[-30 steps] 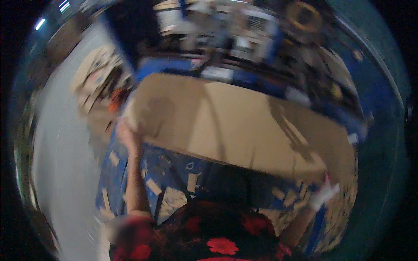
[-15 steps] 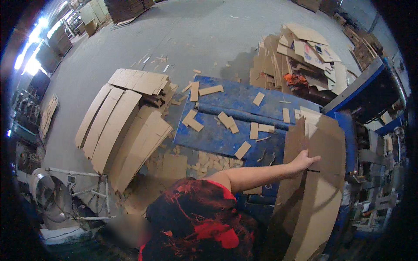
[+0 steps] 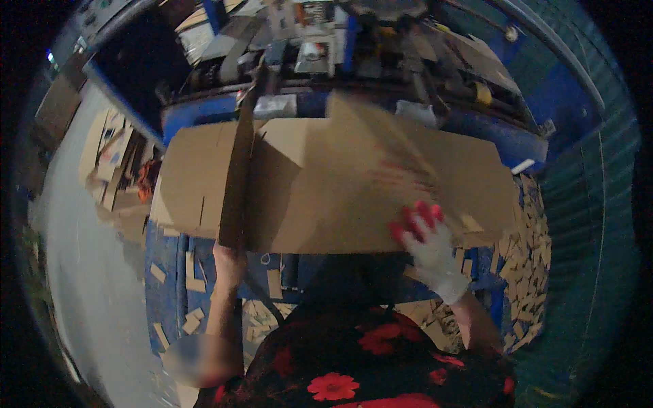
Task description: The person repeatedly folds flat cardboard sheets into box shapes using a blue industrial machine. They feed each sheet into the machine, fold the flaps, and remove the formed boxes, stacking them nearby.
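A large flat brown cardboard sheet (image 3: 326, 183) lies across the blue machine table (image 3: 204, 109) in front of me. A narrow cardboard piece (image 3: 235, 183) stands on edge over its left part. My left hand (image 3: 230, 262) is bare and grips the lower end of that upright piece at the sheet's near edge. My right hand (image 3: 425, 248), in a white glove with red fingertips, rests flat on the sheet's near right edge. The upper right of the sheet is blurred by motion.
Machinery (image 3: 326, 41) stands behind the cardboard at the top. Cardboard offcuts (image 3: 524, 272) litter the blue floor plates at right and below the table (image 3: 183, 285). Stacked cardboard sheets (image 3: 109, 156) lie at left on the grey concrete floor (image 3: 81, 292). A teal corrugated wall (image 3: 585, 224) runs along the right.
The view has swung from the floor and stacks back to the machine table. The cardboard sheet held upright at my right half a second ago now lies across the table with both hands on it.
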A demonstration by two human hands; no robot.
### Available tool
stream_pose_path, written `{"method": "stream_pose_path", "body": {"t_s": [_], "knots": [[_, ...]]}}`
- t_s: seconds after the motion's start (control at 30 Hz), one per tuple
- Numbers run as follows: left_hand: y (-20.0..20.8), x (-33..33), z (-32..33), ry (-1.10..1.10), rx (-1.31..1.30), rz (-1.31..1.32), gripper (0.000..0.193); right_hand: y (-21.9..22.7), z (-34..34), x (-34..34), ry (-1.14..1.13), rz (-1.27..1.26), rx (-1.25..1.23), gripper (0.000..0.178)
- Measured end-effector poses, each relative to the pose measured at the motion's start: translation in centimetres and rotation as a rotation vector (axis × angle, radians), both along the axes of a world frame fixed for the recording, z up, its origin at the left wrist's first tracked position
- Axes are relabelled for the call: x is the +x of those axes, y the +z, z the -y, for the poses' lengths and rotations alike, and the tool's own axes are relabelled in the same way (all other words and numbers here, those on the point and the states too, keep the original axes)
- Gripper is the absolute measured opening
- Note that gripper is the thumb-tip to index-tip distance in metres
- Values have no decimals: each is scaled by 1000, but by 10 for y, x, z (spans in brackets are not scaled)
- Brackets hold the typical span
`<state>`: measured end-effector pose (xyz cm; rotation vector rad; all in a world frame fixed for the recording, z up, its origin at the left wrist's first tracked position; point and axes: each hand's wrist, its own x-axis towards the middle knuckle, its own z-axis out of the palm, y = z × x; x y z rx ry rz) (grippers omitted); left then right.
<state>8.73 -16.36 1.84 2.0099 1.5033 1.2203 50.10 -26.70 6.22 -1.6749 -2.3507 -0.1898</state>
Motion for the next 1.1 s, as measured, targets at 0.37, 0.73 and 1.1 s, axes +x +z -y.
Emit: {"method": "stream_pose_path", "body": {"t_s": [0.37, 0.73, 1.1], "knots": [[18, 37, -120, -224, 192, -326, 68, -29, -128, -14, 107, 232, 211, 37], [-4, 74, -286, -238, 292, -464, 58, -39, -279, 26, 43, 65, 191, 38], [6, 94, -311, -319, 317, -457, 37, -1, -308, 73, -337, -47, 194, 37]]}}
